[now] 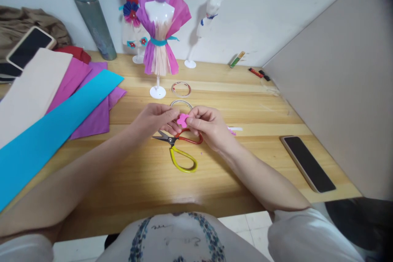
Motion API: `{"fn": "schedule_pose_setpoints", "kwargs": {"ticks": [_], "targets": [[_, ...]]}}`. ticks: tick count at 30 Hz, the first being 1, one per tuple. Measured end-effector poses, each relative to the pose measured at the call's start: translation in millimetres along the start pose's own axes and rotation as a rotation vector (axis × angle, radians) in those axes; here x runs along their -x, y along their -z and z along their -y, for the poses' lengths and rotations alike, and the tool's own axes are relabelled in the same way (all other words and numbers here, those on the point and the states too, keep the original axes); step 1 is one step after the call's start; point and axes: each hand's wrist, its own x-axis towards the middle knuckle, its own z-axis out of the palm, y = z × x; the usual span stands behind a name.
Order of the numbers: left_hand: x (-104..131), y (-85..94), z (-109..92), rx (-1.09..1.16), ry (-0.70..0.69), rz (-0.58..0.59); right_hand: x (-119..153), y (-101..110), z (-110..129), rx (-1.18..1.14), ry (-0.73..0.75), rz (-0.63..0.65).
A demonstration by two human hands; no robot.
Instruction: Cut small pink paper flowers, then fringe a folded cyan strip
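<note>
A small bright pink paper flower with rounded petals is held above the table. My right hand pinches its right side between thumb and forefinger. On the other side my left hand has its thumb and fingertips closed at the flower's left edge. Below lies a pair of scissors, blades apart, with one red and one yellow handle; my right hand partly covers the red one. Just behind my fingers is a clear tape ring, partly hidden.
Behind stand a mini mannequin in a crepe-paper dress, other mannequins and a flask. Crepe-paper sheets and a phone lie left. Another phone is right. A second tape ring and a green tube lie farther back.
</note>
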Motion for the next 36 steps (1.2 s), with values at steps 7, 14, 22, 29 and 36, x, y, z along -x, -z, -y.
{"fn": "schedule_pose_setpoints", "kwargs": {"ticks": [7,14,22,29,36], "targets": [[-2,0.8,6,-0.062,0.024,0.073,-1,-1,-2,-0.028,-0.014,-0.036],[1,-8.1,4,-0.113,-0.012,-0.057,1,-3,-2,-0.071,-0.017,-0.022],[2,-9.8,-3,-0.156,0.037,-0.055,1,3,-2,-0.03,0.004,0.035],[3,-15.2,-6,-0.274,0.142,-0.086,2,-2,-4,0.089,0.071,0.054],[-1,-2.6,4,-0.22,0.079,-0.01,-1,-3,-5,-0.003,0.114,-0.118]]}}
